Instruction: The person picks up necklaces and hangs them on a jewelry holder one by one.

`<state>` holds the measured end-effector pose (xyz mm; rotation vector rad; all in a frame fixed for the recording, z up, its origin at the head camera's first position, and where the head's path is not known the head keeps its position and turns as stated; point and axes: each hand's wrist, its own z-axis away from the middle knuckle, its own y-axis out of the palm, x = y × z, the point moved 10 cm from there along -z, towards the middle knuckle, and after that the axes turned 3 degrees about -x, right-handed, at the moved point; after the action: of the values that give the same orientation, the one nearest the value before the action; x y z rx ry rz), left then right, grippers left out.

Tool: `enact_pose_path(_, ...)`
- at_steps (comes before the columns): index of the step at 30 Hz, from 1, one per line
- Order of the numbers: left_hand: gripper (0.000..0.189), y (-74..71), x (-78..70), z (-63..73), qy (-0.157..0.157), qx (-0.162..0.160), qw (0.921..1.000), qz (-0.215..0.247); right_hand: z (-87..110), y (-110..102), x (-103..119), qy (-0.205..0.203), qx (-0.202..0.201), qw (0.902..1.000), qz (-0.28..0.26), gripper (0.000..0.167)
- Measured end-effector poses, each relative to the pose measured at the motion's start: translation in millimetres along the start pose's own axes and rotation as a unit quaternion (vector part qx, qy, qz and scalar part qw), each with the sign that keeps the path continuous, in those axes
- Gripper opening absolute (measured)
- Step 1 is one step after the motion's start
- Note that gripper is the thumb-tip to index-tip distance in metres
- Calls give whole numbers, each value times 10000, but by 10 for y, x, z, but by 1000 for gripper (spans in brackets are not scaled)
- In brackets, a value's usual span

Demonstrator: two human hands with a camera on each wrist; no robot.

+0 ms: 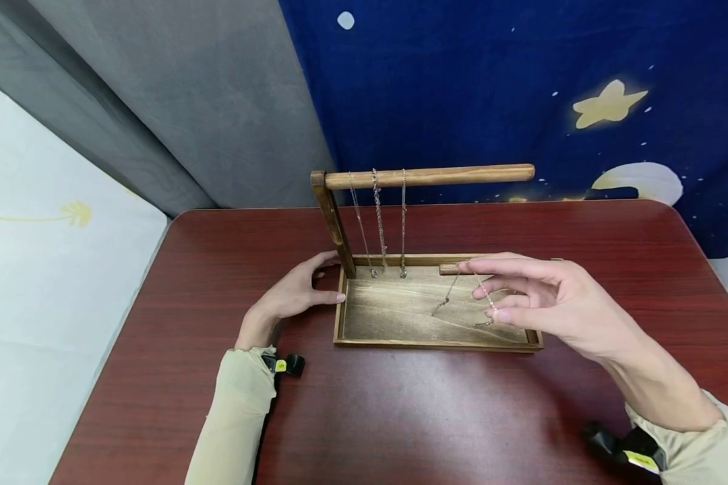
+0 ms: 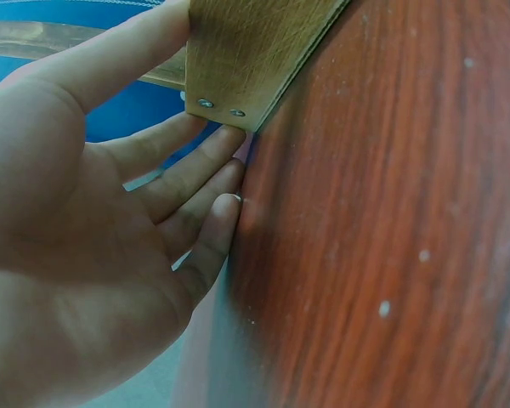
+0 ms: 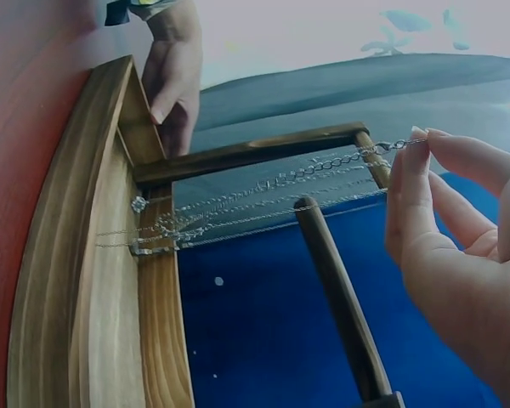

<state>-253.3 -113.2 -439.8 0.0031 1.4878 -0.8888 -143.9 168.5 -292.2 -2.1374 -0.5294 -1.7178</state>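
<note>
A wooden jewelry stand (image 1: 437, 342) has a shallow tray, a tall post and a long bar (image 1: 461, 174). Three necklaces (image 1: 379, 215) hang from the bar's left part. My left hand (image 1: 294, 289) holds the tray's back left corner, thumb at the end rim, fingers at the rear. My right hand (image 1: 540, 293) is above the tray's right part. In the right wrist view it pinches a thin silver chain (image 3: 357, 155) between thumb and forefinger. Two strands of it dangle in the head view. I cannot tell whether it is a bracelet or a necklace.
A lower, shorter bar (image 1: 449, 269) of the stand lies partly behind my right hand, its free end pointing left. The stand is on a reddish-brown table (image 1: 400, 417). Behind are a grey curtain (image 1: 218, 101) and a blue starry cloth (image 1: 461, 87).
</note>
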Motion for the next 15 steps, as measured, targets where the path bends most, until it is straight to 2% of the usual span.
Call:
enact_pose_path(10,81,-3,24,1,-50,2,10000,-45,87,-193,111,-129,-482,9986,-179,57)
enact_pose_path(15,81,-2,12,-4,-4,8,10000,-20,134,-249,179,-539,-456,9927,-975,55)
